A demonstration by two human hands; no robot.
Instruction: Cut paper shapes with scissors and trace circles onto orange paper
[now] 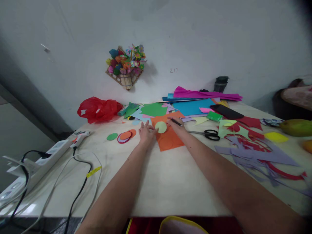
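An orange paper sheet (170,138) lies on the table in the middle, with a drawn circle outline faintly visible on its lower part. On top of it rests a pale green paper circle (161,127). The fingers of my left hand (147,132) are spread, and a fingertip touches the circle's left edge. At the sheet's right side my right hand (178,126) is closed around a black pen (175,122), its tip pointing left above the circle. Cut circles in green (112,136) and orange (125,135) lie left of my left hand.
Black-handled scissors (211,134) lie right of my right hand. Purple and red scraps (258,154) spread at the right, near a phone (226,111). Coloured sheets (192,106) and a red plastic bag (99,110) sit at the back. A power strip (55,152) with cables runs along the left.
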